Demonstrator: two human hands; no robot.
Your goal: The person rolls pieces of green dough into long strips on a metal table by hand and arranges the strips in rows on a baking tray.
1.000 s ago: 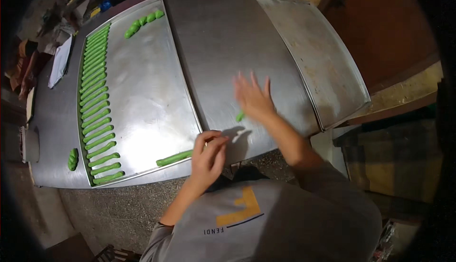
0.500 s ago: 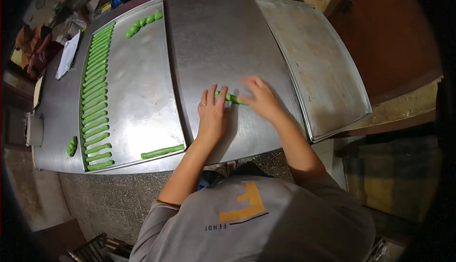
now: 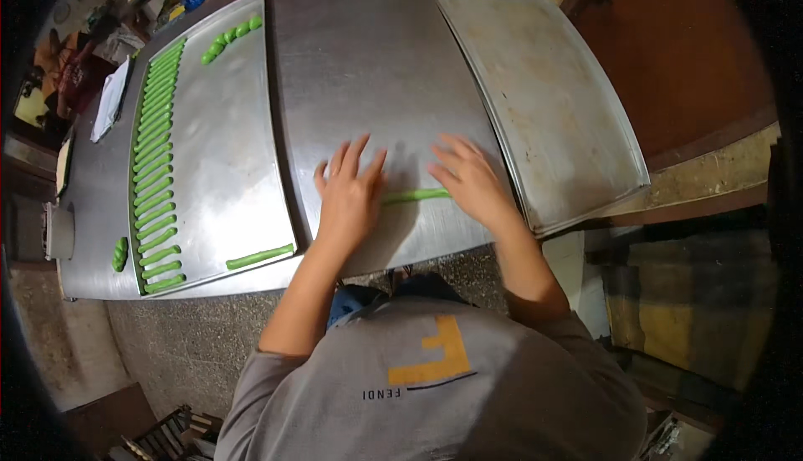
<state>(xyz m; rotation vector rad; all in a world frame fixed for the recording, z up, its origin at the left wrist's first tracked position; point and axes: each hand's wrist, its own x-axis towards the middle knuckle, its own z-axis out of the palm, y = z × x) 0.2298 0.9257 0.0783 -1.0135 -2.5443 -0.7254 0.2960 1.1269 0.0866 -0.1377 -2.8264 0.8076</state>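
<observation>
Where the bare left hand [image 3: 348,200] spreads its fingers open, a slim, bright-green, dough-like rope [image 3: 416,197] runs rightward across the grey metal table [image 3: 368,59], set back from the fingertips; more of it shows than half a second ago, apparently rolled longer, and it reaches the bare right hand [image 3: 474,185], fingers likewise spread.

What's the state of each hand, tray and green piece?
Middle green strip, thin, nearly straight
Left hand, open, fingers spread, at that strip's left end
Right hand, open, fingers spread, at its right end
Left tray, flat, partly filled
Row of green strips, side by side in left tray
Lone green strip, at left tray's near edge
Green lumps, bunched at left tray's far end
Twisted green piece, outside left tray
Right tray, flat, stained
</observation>
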